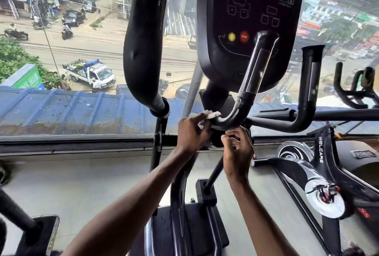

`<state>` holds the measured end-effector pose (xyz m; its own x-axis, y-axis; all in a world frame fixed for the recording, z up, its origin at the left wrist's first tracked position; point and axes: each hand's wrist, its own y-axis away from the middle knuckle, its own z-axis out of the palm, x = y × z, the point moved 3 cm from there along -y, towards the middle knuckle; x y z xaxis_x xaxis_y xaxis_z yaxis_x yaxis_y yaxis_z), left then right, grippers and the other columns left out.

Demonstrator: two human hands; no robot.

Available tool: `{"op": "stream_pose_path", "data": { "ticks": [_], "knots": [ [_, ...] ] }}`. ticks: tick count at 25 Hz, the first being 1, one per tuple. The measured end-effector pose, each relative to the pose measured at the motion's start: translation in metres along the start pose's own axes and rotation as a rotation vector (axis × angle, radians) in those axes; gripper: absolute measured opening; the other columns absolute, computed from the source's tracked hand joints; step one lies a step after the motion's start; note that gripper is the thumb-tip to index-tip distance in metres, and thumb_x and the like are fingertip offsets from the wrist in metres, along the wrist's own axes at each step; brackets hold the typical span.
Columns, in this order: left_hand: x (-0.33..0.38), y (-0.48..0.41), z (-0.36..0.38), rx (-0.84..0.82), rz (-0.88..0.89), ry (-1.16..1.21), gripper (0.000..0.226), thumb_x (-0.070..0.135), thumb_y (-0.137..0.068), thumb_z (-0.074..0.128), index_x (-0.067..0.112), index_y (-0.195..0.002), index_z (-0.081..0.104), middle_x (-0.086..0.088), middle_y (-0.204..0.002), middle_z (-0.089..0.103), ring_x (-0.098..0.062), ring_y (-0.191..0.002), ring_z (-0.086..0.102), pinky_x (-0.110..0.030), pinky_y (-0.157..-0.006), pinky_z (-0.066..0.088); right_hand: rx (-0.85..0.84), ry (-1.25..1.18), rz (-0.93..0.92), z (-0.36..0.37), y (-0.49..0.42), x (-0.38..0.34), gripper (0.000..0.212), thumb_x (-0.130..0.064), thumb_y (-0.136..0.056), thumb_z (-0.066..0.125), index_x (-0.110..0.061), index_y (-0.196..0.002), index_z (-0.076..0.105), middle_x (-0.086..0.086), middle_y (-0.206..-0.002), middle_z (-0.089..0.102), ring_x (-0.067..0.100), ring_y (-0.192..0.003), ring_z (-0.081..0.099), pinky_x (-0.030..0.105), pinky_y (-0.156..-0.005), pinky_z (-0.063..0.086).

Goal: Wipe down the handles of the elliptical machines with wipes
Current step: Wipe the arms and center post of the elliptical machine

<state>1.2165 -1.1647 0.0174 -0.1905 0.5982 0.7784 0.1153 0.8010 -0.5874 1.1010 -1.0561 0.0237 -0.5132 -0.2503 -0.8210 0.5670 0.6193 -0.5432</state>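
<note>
Left hand point(192, 130) grips a crumpled white wipe point(207, 115) & presses it on the lower bend of the black U-shaped tube handle point(231, 119), just under the black console point(246, 20) w/ its red STOP button point(244, 36). Right hand point(239, 149) sits just below that bend, fingers curled; can't tell if it holds anything. Thick black padded handlebar point(143, 40) rises on the left, black-and-white spin bike point(320, 184) stands on the right.

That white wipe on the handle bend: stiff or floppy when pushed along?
Probably floppy: the wipe is bunched and creased under the left hand, draped against the curved handle. Likely very light, since fingers alone hold it there. It may bunch up rather than slide flat when pushed.
</note>
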Motion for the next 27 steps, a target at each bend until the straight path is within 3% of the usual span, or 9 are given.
{"op": "stream_pose_path", "data": {
  "ticks": [3,6,10,12,16,20,22,25,27],
  "knots": [
    [-0.011,0.002,-0.002,-0.087,0.161,-0.015,0.034,0.011,-0.093,0.063,0.021,-0.122,0.076,0.002,-0.12,0.076,-0.01,-0.102,0.074,-0.019,-0.086,0.055,-0.001,0.009,-0.024,0.0,-0.002,-0.002,0.026,-0.03,-0.082,0.058,-0.008,-0.094,0.065,0.002,-0.094,0.064,0.017,-0.086,0.064,0.031,-0.076,0.054],
    [-0.04,-0.004,-0.005,-0.012,0.068,-0.146,0.032,0.012,-0.093,0.061,0.017,-0.121,0.076,-0.004,-0.116,0.077,-0.021,-0.095,0.076,-0.027,-0.076,0.058,0.004,0.017,-0.052,-0.001,-0.003,-0.005,0.021,-0.03,-0.082,0.058,-0.013,-0.093,0.065,-0.001,-0.093,0.064,0.016,-0.087,0.063,0.032,-0.077,0.055],
    [-0.023,0.016,0.002,-0.055,0.25,-0.044,0.039,0.01,-0.098,0.053,0.011,-0.133,0.069,-0.003,-0.135,0.069,-0.011,-0.13,0.061,-0.024,-0.11,0.047,0.003,0.017,-0.072,-0.002,-0.003,-0.003,0.016,-0.028,-0.083,0.057,-0.017,-0.093,0.064,-0.003,-0.095,0.064,0.019,-0.089,0.064,0.038,-0.079,0.057],
    [-0.037,0.015,0.004,-0.058,0.243,-0.075,0.039,0.013,-0.099,0.051,0.01,-0.135,0.067,-0.003,-0.137,0.067,-0.01,-0.132,0.059,-0.024,-0.11,0.047,0.008,0.029,-0.074,-0.001,-0.003,-0.001,0.015,-0.027,-0.083,0.058,-0.017,-0.093,0.063,-0.002,-0.094,0.064,0.023,-0.089,0.064,0.041,-0.078,0.058],
    [-0.06,0.002,0.009,0.034,-0.047,-0.129,0.038,0.01,-0.098,0.055,0.019,-0.13,0.071,-0.002,-0.129,0.072,-0.022,-0.112,0.072,-0.031,-0.087,0.057,0.04,0.026,-0.088,0.003,-0.003,0.0,0.015,-0.028,-0.084,0.06,-0.019,-0.096,0.064,-0.011,-0.095,0.062,0.025,-0.086,0.063,0.044,-0.076,0.057],
    [-0.034,0.014,0.009,0.011,0.196,-0.015,0.036,0.006,-0.101,0.053,0.015,-0.133,0.068,0.006,-0.135,0.067,-0.011,-0.128,0.062,-0.024,-0.106,0.049,0.1,0.066,-0.115,0.007,-0.002,0.004,0.028,-0.039,-0.087,0.075,-0.014,-0.097,0.066,-0.006,-0.092,0.062,0.021,-0.082,0.062,0.047,-0.074,0.056],
    [-0.049,0.01,0.009,-0.033,0.181,-0.057,0.039,0.013,-0.102,0.049,0.016,-0.138,0.065,0.008,-0.141,0.062,-0.011,-0.132,0.059,-0.026,-0.11,0.048,0.151,0.099,-0.112,0.011,-0.002,0.006,0.034,-0.042,-0.085,0.081,-0.013,-0.097,0.067,-0.002,-0.088,0.062,0.021,-0.079,0.062,0.048,-0.073,0.055],
    [-0.086,-0.007,0.014,-0.087,0.029,-0.17,0.041,0.017,-0.101,0.046,0.024,-0.135,0.067,-0.001,-0.13,0.072,-0.022,-0.117,0.07,-0.032,-0.091,0.057,0.205,0.125,-0.116,0.014,-0.002,0.004,0.034,-0.042,-0.086,0.081,-0.012,-0.093,0.067,-0.002,-0.085,0.062,0.02,-0.076,0.062,0.048,-0.072,0.054],
    [-0.102,-0.022,0.017,-0.108,-0.099,-0.192,0.035,0.006,-0.096,0.051,0.016,-0.12,0.073,-0.014,-0.106,0.078,-0.038,-0.091,0.073,-0.037,-0.07,0.049,0.206,0.122,-0.121,0.015,-0.002,0.002,0.034,-0.042,-0.087,0.081,-0.012,-0.091,0.066,-0.001,-0.085,0.062,0.019,-0.075,0.061,0.048,-0.071,0.054]
  ]
}}
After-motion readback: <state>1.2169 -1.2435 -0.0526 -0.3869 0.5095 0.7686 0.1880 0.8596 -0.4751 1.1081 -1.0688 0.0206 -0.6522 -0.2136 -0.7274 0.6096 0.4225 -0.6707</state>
